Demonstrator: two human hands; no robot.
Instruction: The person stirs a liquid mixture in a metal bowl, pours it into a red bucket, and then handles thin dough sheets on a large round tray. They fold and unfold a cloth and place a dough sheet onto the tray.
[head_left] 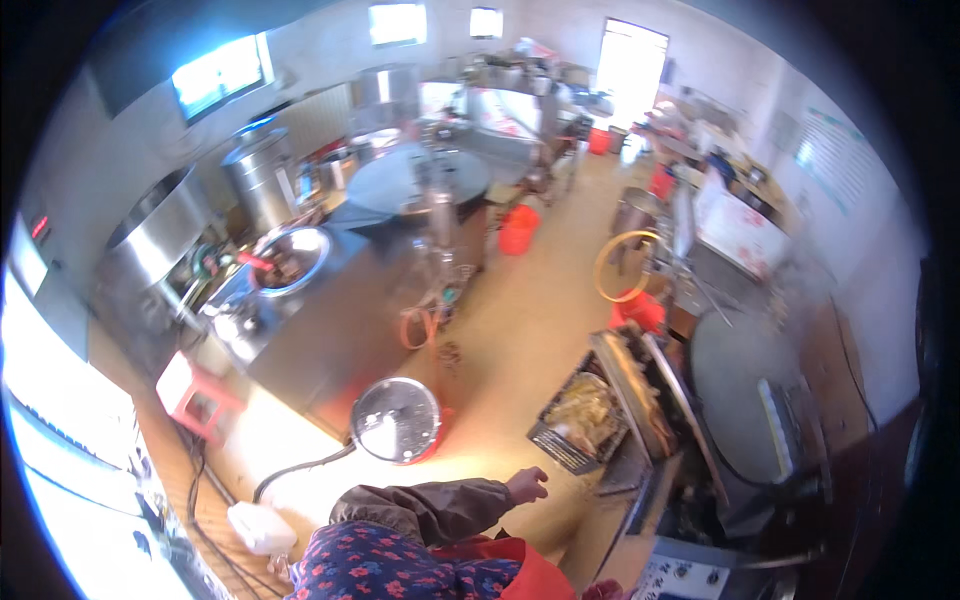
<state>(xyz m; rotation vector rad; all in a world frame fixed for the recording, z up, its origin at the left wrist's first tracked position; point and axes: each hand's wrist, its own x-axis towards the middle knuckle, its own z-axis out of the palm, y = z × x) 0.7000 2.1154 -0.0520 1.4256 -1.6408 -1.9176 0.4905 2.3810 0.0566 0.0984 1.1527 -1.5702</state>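
Note:
My left hand [526,484] reaches out from a dark sleeve above my floral and red clothing, with its fingers loosely bent and apart and nothing in them. Ahead of it are a black crate [549,430] holding pale yellowish material and a long brown board [646,408] leaning beside the crate. My right hand [606,590] shows only partly at the bottom edge, near a control panel [680,572]; its fingers are hidden. At my lower right a large round grey plate [737,390] lies past the board.
On the left stand a steel counter [330,330] with a bowl, a red stool [185,390], cables and a white jug [258,525]. A lidded red bucket [395,420] sits on the floor. A long aisle [558,230] runs past red buckets [518,230] toward a bright doorway.

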